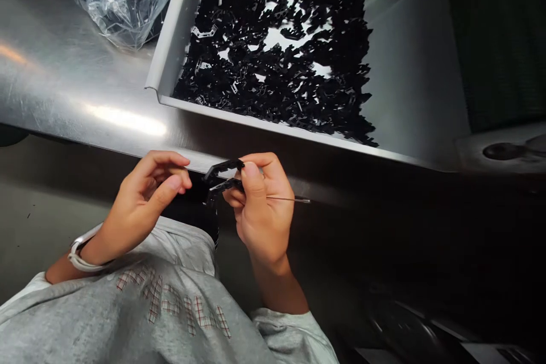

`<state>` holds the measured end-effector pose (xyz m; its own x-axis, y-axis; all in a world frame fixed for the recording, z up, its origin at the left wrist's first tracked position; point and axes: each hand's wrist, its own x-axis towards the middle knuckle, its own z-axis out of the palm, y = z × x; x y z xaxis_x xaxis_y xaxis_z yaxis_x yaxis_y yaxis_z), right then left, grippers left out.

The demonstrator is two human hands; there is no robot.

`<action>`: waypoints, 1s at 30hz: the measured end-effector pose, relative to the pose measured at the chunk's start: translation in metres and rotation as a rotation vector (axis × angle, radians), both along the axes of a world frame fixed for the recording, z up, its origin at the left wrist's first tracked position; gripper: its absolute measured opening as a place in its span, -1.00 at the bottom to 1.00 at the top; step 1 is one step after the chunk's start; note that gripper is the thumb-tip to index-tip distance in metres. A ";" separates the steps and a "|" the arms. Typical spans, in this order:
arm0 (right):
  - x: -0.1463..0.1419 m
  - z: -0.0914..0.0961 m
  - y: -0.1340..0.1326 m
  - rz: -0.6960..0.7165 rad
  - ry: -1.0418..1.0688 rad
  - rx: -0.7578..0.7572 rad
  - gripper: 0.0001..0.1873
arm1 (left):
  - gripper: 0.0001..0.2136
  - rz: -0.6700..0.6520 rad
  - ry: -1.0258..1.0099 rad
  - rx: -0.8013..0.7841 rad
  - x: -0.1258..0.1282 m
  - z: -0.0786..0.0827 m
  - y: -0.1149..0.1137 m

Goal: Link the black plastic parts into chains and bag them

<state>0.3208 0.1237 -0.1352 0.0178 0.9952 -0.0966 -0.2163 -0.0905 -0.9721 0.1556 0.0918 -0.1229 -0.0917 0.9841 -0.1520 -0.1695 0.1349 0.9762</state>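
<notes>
- Stainless steel table (85, 85) spreads across the view, with a metal tray (273, 128) standing on it.
- Black plastic parts (273, 68) lie heaped inside the tray.
- Clear plastic bag (115, 0) lies just left of the tray.
- Right hand (260, 210), below the tray, is closed on a black plastic part (222, 176), and a thin needle (288, 199) sticks out past its fingers.
- Left hand (145, 205), also below the tray, is half curled; whether it holds anything, I cannot tell.
- White wristband (79, 256) circles the left wrist.
</notes>
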 end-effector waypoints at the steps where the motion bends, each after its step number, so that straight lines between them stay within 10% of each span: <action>1: -0.001 0.000 0.000 0.028 0.010 -0.006 -0.63 | -0.82 -0.055 -0.046 -0.032 0.001 -0.002 0.003; 16: 0.001 0.001 -0.001 0.337 0.235 -0.163 -0.68 | -0.75 -0.572 -0.828 -0.481 -0.001 -0.018 0.014; 30: 0.014 -0.007 -0.001 0.229 0.262 -0.110 -0.61 | -0.82 -0.504 -0.850 -0.278 -0.011 -0.006 0.006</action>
<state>0.3349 0.1227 -0.1425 -0.2436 0.9540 -0.1747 -0.4193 -0.2660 -0.8680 0.1449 0.0976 -0.1292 0.5669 0.7986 -0.2020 -0.6517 0.5848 0.4830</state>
